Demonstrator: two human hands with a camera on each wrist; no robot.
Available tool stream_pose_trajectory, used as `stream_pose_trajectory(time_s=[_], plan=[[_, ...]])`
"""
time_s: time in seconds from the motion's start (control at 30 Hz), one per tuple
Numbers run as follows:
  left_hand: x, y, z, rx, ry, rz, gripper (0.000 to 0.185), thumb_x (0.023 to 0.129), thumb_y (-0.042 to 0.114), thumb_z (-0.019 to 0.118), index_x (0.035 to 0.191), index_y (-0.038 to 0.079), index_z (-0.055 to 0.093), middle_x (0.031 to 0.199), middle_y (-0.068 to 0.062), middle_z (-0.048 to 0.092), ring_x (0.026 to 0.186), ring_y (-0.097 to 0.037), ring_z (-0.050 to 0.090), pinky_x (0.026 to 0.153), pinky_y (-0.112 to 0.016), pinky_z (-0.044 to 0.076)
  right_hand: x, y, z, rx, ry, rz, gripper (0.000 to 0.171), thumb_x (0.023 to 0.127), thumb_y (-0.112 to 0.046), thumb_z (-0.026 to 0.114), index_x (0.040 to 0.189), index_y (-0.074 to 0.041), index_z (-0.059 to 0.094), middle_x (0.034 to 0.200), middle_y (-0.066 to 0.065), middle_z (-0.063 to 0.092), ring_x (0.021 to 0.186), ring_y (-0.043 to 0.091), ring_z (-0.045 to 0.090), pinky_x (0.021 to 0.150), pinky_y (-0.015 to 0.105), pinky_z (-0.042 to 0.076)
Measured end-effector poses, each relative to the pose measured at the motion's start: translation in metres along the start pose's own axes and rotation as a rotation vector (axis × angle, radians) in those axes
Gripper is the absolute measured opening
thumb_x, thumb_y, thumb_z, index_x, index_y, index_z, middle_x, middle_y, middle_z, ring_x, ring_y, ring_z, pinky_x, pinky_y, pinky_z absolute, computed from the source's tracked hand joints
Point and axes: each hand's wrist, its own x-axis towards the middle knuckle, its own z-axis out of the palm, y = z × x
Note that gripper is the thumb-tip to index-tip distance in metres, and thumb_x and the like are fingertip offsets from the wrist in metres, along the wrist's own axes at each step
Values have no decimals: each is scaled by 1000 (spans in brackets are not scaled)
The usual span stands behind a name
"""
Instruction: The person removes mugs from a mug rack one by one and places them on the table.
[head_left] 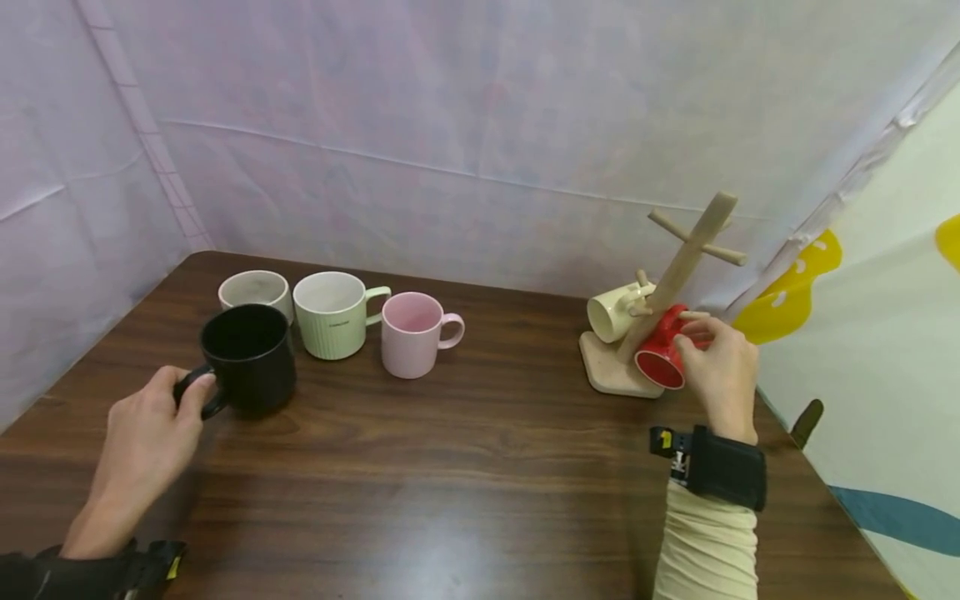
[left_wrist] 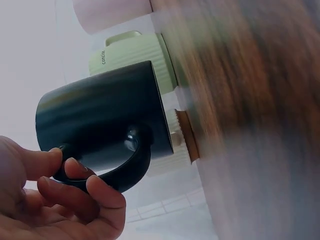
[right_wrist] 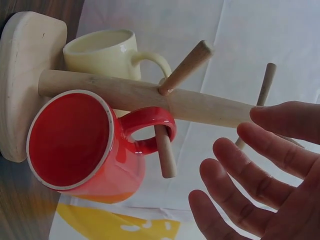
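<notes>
My left hand (head_left: 150, 433) grips the handle of a black mug (head_left: 251, 358), fingers curled through it. In the left wrist view the black mug (left_wrist: 100, 115) hangs with its base a little above the tabletop. A red mug (right_wrist: 75, 145) hangs by its handle on a lower peg of the wooden mug tree (right_wrist: 130, 95), mouth tilted downward. Beside that mug my right hand (right_wrist: 270, 180) has its fingers spread loosely, apart from the handle in the right wrist view. On another peg, across the post, hangs a cream mug (head_left: 618, 312).
Behind the black mug stand a whitish cup (head_left: 255, 287) and a pale green ribbed mug (head_left: 333, 321). A pink mug (head_left: 411, 342) is to their right. The brown wooden table (head_left: 480, 450) meets pale cloth (head_left: 450, 125) at its back. Upper pegs (head_left: 723, 254) stick out from the post.
</notes>
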Motion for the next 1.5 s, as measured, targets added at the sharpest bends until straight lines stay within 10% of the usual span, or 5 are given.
stream_pose_trajectory(time_s=[0.63, 0.97, 1.5], plan=[[9, -16, 2, 21, -35, -5, 33, 108, 19, 44, 102, -12, 52, 84, -30, 58, 82, -55, 55, 66, -58, 41, 1, 1, -2, 20, 12, 22, 22, 97, -9, 62, 105, 10, 69, 102, 32, 69, 94, 46, 64, 70, 40, 44], [12, -22, -8, 102, -160, -21, 39, 111, 23, 33, 100, -13, 43, 73, -19, 50, 67, -41, 51, 55, -47, 42, 2, -4, 0, 30, 20, 29, 24, 97, -12, 62, 105, 9, 71, 102, 31, 70, 92, 43, 65, 68, 31, 43], [8, -23, -3, 81, -119, -16, 34, 111, 22, 36, 103, -10, 43, 74, -22, 52, 67, -42, 51, 55, -50, 42, -2, -2, 1, 33, 21, 42, 24, 97, -13, 64, 104, 9, 71, 102, 29, 70, 92, 41, 65, 63, 22, 39]])
